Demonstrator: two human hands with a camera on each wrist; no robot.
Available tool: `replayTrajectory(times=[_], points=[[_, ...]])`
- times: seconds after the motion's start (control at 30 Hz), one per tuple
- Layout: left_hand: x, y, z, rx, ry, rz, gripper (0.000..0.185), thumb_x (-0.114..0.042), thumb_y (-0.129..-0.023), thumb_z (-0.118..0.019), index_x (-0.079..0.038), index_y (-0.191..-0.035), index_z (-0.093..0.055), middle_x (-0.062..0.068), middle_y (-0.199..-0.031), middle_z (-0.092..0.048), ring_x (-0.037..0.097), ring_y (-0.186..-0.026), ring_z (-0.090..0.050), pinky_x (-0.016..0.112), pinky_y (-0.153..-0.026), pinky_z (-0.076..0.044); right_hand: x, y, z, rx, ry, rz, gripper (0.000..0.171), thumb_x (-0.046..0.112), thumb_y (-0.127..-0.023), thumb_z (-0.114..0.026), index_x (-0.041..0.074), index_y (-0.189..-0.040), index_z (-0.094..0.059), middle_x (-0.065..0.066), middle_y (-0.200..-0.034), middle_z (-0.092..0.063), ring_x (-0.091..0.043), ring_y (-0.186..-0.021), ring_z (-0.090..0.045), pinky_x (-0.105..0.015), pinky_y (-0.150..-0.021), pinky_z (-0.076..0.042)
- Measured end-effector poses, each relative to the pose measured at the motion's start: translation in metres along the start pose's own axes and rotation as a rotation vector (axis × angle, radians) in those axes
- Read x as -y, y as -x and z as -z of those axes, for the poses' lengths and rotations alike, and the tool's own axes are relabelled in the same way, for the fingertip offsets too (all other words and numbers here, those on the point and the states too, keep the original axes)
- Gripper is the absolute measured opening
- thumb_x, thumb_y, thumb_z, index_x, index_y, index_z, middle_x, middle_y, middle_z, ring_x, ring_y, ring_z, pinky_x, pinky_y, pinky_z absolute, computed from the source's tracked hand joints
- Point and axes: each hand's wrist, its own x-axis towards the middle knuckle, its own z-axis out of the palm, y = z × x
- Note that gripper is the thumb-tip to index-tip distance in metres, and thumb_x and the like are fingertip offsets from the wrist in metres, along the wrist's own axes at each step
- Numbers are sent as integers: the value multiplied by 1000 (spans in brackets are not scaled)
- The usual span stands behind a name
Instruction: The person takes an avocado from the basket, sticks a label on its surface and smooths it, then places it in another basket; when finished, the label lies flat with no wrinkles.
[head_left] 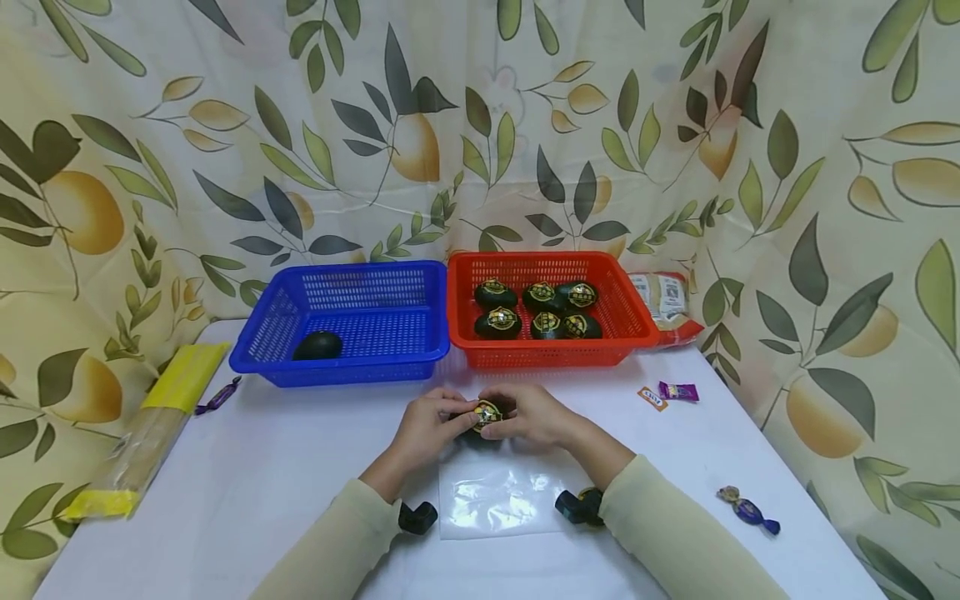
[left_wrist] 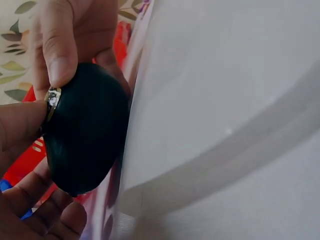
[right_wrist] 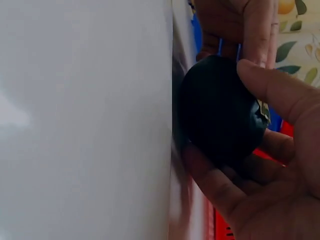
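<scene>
Between both hands, just above the table, is a dark green avocado with a gold and black sticker on it. My left hand is at its left side, the thumb pressing the sticker's edge and the fingers curled around the far side. The right hand grips the other side, with its thumb on top and fingers below, as the right wrist view shows. Under the hands a clear plastic sheet or bag lies flat on the table.
A blue basket holds one plain avocado. Beside it, a red basket holds several stickered avocados. Wrapped candies lie at the right, another candy and a yellow-ended clear packet at the left. A red-white bag stands behind.
</scene>
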Motion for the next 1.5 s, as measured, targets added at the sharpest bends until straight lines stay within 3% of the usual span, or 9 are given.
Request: replayTrajectory(times=[0.1, 0.2, 0.33, 0.43, 0.6, 0.7, 1.0, 1.3, 1.5], points=[[1, -3, 0, -12, 14, 18, 27, -27, -96, -76, -15, -119, -79, 2, -115, -72, 20, -106, -65, 39, -91, -57, -2, -5, 2, 14, 13, -5, 54, 32, -85, -85, 10, -129, -67, -2, -114, -72, -16, -101, -64, -36, -91, -56], [2, -8, 2, -17, 103, 116, 31, -31, -100, -70, -13, -125, -75, 3, -117, -74, 20, -104, -67, 39, -91, -59, -3, -2, 8, 26, -18, -17, 56, 34, -85, -84, 9, -132, -66, -3, -116, -72, -18, -104, -63, -36, -91, -55], [-2, -18, 5, -37, 366, 315, 40, -38, -103, -64, -9, -131, -70, 5, -119, -74, 22, -106, -67, 39, -95, -59, -3, 8, 33, 51, -86, -27, 58, 35, -87, -82, 13, -138, -65, -4, -123, -70, -23, -111, -61, -39, -95, -52], [-8, -27, 4, -56, 592, 396, 45, -37, -105, -62, -5, -136, -63, 9, -124, -73, 29, -116, -67, 40, -102, -57, 1, 14, 62, 75, -130, -57, 56, 35, -88, -82, 17, -138, -65, -6, -127, -68, -27, -116, -59, -39, -96, -52], [-19, -41, -5, -110, 973, 448, 45, -30, -106, -62, -1, -140, -54, 15, -134, -68, 33, -127, -62, 42, -112, -50, 7, 13, 116, 77, -158, -127, 58, 32, -89, -81, 17, -142, -62, -12, -133, -62, -33, -121, -54, -37, -94, -55], [-24, -49, -10, -139, 1105, 435, 45, -28, -106, -61, 1, -139, -50, 18, -137, -65, 29, -121, -64, 44, -116, -46, 9, 2, 144, 66, -132, -130, 59, 31, -90, -80, 15, -143, -60, -15, -135, -61, -34, -123, -53, -39, -96, -54], [-30, -66, -13, -240, 1165, 463, 44, -27, -109, -55, 1, -142, -46, 19, -131, -67, 21, -107, -70, 35, -106, -54, 11, -59, 195, 120, -235, -224, 56, 18, -92, -77, 8, -143, -57, -18, -137, -55, -35, -123, -55, -42, -99, -58], [-32, -67, -19, -262, 1151, 516, 38, -28, -108, -57, -4, -137, -54, 17, -128, -71, 25, -113, -72, 35, -102, -57, -4, -119, 193, 266, -274, -302, 59, 16, -92, -73, 0, -144, -49, -19, -138, -54, -31, -116, -64, -51, -111, -50], [-35, -69, -27, -234, 1138, 506, 35, -29, -107, -59, -5, -133, -57, 13, -122, -74, 31, -120, -69, 39, -105, -55, -16, -136, 179, 418, -62, -338, 65, 24, -90, -79, 3, -145, -52, -16, -140, -54, -27, -116, -60, -46, -107, -53]])
